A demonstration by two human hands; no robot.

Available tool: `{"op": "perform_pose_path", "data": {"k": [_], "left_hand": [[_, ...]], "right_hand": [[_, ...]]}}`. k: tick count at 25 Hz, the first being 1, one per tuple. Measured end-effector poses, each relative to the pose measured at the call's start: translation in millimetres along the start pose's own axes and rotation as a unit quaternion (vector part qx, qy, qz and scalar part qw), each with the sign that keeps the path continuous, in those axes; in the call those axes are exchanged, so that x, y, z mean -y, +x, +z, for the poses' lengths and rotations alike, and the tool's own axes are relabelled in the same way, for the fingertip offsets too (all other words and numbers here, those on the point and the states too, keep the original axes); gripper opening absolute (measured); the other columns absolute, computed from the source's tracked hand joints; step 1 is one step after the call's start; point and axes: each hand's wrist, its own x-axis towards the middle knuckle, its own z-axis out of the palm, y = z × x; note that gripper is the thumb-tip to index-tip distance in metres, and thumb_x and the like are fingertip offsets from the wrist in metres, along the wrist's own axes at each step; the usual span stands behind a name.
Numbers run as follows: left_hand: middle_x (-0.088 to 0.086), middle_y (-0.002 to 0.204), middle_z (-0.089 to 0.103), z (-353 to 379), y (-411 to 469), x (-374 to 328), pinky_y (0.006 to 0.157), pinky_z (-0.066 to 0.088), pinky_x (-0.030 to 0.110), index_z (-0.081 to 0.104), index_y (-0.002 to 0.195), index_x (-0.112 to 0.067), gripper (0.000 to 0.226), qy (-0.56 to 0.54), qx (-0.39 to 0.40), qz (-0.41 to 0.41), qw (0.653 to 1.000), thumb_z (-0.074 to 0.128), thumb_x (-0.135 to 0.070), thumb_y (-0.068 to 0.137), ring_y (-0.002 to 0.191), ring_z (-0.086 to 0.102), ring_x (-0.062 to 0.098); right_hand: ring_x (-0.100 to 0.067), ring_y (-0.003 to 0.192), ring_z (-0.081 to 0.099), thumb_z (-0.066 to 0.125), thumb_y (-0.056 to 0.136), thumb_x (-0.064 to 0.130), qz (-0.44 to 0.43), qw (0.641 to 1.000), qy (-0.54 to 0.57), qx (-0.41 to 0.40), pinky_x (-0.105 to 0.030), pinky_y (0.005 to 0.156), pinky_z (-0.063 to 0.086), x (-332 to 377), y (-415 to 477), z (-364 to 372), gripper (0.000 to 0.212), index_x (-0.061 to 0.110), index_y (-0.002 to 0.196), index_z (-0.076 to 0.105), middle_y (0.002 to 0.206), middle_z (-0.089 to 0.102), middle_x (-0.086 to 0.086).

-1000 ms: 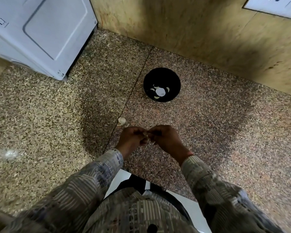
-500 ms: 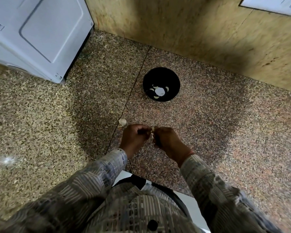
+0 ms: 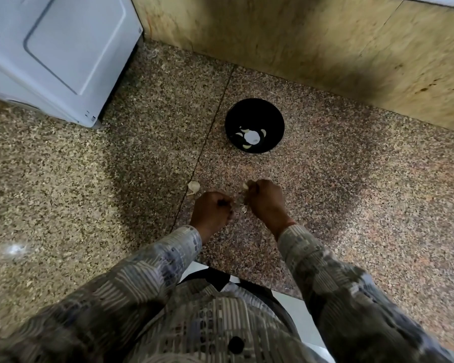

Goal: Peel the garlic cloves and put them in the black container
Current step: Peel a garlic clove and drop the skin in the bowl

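Head-camera view looking down at a speckled stone floor (image 3: 89,179), a person's two hands working just above it. The job is partly done: a black container (image 3: 249,111) stands on the floor ahead of the hands, well apart from them, and a few pale peeled cloves (image 3: 247,146) lie in its bottom around a round white patch that may be a label or a glare spot. The right hand (image 3: 265,199) has its fingers curled, pinching a pale garlic clove (image 3: 245,186) at the tips; how much skin is left on it is too small to tell. The left hand (image 3: 214,209) is curled into a loose fist close beside it, and what it holds, if anything, is hidden. Small pale scraps (image 3: 243,208) show between the hands. Another garlic piece (image 3: 194,186) lies on the floor just left of them, apparently waiting.
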Motion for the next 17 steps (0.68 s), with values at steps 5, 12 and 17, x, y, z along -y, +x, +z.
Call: {"op": "perform_pose_path", "data": {"k": [5, 12, 17], "left_hand": [[0.02, 0.078, 0.071, -5, -8, 6, 0.057, 0.053, 0.029, 0.069, 0.094, 0.012, 0.011, -0.187, 0.015, -0.109, 0.976, 0.074, 0.009, 0.085, 0.067, 0.063, 0.025], [0.015, 0.086, 0.077, -8, -13, 18, 0.06, 0.06, 0.029, 0.075, 0.093, 0.001, 0.014, -0.263, -0.018, -0.166, 0.95, 0.066, 0.011, 0.089, 0.075, 0.075, 0.025], [0.023, 0.1, 0.076, -2, -25, 31, 0.078, 0.064, 0.041, 0.071, 0.105, 0.008, 0.02, -0.301, -0.048, -0.155, 0.94, 0.058, 0.014, 0.091, 0.093, 0.075, 0.033]], "right_hand": [[-0.025, 0.084, 0.072, 0.065, 0.098, 0.031, -0.014, 0.999, 0.01, -0.029, -0.035, 0.078, 0.058, 7, 23, -14, 0.026, 0.012, 0.089, 0.08, 0.088, 0.078, -0.007], [-0.024, 0.142, 0.046, 0.047, 0.089, -0.006, -0.287, 0.941, -0.179, -0.001, -0.038, 0.118, 0.042, -36, -40, 17, 0.059, 0.014, 0.144, 0.056, 0.151, 0.052, -0.01], [-0.039, 0.157, 0.018, 0.021, 0.094, 0.007, -0.418, 0.864, -0.28, 0.031, -0.054, 0.125, 0.017, -51, -47, 35, 0.066, 0.004, 0.158, 0.034, 0.169, 0.023, -0.019]]}}
